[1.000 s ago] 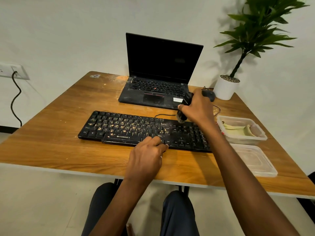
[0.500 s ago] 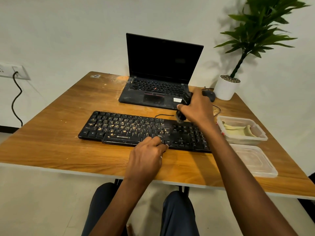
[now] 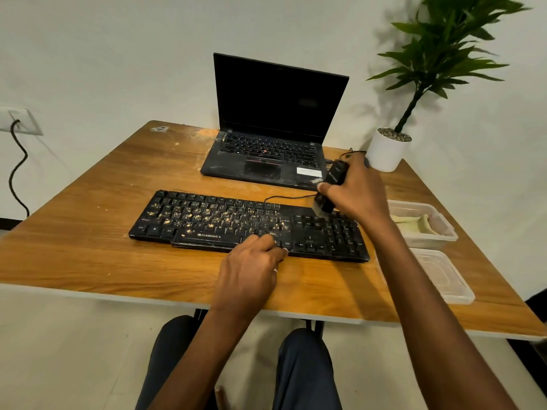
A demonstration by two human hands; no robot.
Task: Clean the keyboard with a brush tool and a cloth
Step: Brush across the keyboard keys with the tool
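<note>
Black keyboard (image 3: 248,224) — yellowish crumb specks

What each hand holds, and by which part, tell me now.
The right hand grips the brush tool around the middle of its black body, bristles down over the keyboard. The left hand holds nothing; its fingers rest on the keyboard's front edge.

laptop (image 3: 266,149) behind keyboard (image 3: 236,223), containers (image 3: 426,229) right, bare table (image 3: 74,226) left
</note>
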